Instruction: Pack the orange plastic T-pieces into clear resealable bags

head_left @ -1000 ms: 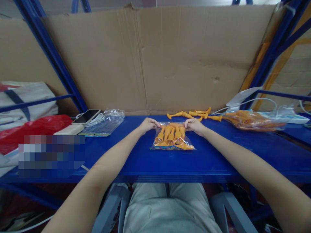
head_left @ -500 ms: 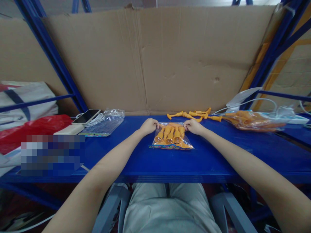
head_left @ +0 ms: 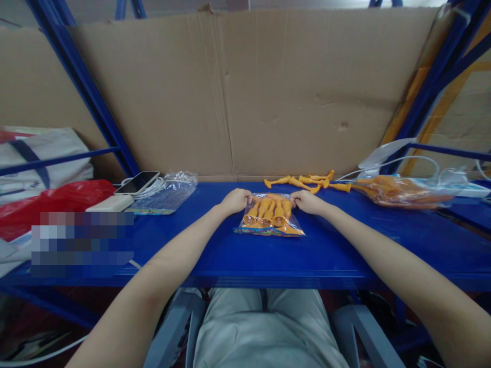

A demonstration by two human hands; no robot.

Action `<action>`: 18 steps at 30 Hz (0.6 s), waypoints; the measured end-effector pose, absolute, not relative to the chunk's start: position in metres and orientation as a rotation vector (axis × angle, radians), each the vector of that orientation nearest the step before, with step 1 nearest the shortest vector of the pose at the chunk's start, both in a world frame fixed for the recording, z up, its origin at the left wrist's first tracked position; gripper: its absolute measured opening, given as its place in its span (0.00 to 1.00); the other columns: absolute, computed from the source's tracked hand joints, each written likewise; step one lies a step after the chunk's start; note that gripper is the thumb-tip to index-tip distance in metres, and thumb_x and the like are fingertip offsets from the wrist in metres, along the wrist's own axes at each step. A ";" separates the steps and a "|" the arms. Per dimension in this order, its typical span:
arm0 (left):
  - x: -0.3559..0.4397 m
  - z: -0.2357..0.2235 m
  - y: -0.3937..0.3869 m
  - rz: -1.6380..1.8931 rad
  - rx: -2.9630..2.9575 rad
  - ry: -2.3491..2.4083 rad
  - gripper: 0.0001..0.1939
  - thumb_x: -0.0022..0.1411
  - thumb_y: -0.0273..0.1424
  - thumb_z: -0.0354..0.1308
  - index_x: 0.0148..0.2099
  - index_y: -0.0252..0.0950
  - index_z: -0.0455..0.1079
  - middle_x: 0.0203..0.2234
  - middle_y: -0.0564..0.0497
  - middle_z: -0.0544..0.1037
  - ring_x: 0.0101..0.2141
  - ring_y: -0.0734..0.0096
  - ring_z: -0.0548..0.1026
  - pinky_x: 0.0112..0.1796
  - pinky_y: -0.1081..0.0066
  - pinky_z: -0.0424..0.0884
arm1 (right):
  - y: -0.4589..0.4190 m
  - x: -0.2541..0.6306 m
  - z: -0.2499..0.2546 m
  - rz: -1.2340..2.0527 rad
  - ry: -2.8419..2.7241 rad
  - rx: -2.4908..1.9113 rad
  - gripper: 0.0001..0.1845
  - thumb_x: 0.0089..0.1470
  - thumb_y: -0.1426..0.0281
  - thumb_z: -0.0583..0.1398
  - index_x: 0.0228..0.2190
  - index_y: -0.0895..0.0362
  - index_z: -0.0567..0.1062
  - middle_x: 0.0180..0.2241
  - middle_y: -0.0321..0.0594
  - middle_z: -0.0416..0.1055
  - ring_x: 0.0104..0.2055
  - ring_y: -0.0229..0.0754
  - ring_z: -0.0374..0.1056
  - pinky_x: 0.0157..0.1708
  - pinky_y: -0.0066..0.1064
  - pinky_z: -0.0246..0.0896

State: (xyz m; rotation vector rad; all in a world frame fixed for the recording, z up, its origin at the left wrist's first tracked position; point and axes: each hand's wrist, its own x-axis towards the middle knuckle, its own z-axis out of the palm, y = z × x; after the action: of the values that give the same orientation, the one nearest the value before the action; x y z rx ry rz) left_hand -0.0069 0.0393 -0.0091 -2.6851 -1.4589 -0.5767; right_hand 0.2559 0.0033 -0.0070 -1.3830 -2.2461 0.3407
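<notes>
A clear plastic bag of orange plastic leg-shaped pieces lies flat on the blue table in front of me. My left hand pinches its far left corner. At the far right corner, my right hand has its fingers closed on the plastic. The bag's colourful printed strip faces me. Behind the bag, several loose orange pieces lie near the cardboard.
Cardboard walls off the back of the blue table. At left are flat clear bags, a phone, a white cable, a white box and a red bag. Another filled bag lies at right beside a power strip.
Both hands keep their hold on the bag's far corners. Only a very slight shift of the whole view shows.
</notes>
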 end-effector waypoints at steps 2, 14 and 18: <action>-0.008 -0.009 0.039 -0.594 -2.707 -1.445 0.15 0.50 0.18 0.47 0.27 0.36 0.73 0.28 0.52 0.80 0.32 0.68 0.75 0.32 0.74 0.65 | 0.002 0.256 -0.006 0.335 -2.254 -1.387 0.13 0.37 0.84 0.48 0.14 0.56 0.63 0.19 0.34 0.66 0.26 0.36 0.63 0.31 0.26 0.55; -0.008 -0.004 0.037 -0.576 -2.744 -1.432 0.15 0.49 0.17 0.46 0.26 0.36 0.73 0.28 0.52 0.80 0.31 0.69 0.76 0.34 0.74 0.66 | 0.000 0.254 -0.003 0.324 -2.277 -1.415 0.13 0.37 0.84 0.48 0.14 0.56 0.62 0.19 0.35 0.66 0.26 0.37 0.63 0.31 0.27 0.55; -0.008 -0.004 0.035 -0.564 -2.747 -1.444 0.16 0.49 0.17 0.46 0.26 0.36 0.73 0.27 0.52 0.79 0.31 0.69 0.76 0.33 0.74 0.65 | -0.001 0.253 -0.003 0.313 -2.287 -1.413 0.13 0.37 0.84 0.48 0.14 0.56 0.62 0.19 0.35 0.65 0.26 0.37 0.62 0.32 0.27 0.55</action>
State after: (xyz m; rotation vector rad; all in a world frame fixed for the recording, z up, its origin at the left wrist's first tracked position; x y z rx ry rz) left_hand -0.0076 0.0354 -0.0038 -2.7470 -1.4438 -0.5638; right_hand 0.2533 -0.0008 -0.0029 -1.4132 -2.2872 0.3127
